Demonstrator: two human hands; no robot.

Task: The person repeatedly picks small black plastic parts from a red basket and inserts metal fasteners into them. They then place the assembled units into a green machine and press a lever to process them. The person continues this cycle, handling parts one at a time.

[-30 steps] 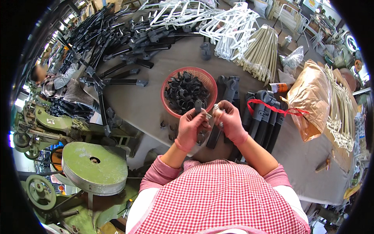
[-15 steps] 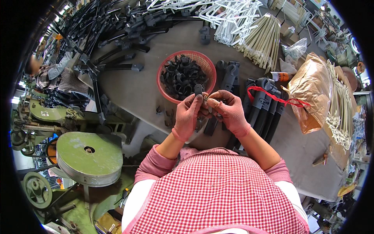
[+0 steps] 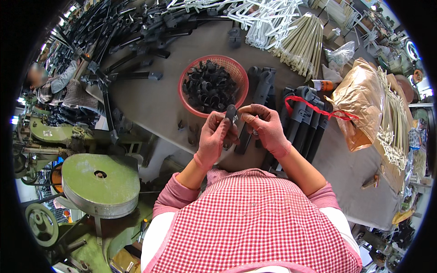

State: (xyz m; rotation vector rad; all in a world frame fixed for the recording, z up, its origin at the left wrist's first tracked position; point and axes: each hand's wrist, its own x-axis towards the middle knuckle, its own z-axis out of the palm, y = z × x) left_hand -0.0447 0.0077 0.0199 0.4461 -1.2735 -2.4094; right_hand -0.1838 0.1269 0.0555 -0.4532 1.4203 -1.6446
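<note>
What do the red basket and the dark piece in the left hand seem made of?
Red basket: probably moulded plastic, faintly glossy, judging by its perforated wall. Dark piece: perhaps matt plastic, given its smooth, dull surface; coated metal remains possible.

left hand (image 3: 212, 140) hides part of the dark piece (image 3: 231, 112).

In comes the right hand (image 3: 270, 130), nearer now to the small black piece (image 3: 231, 112) than a second ago!
</note>
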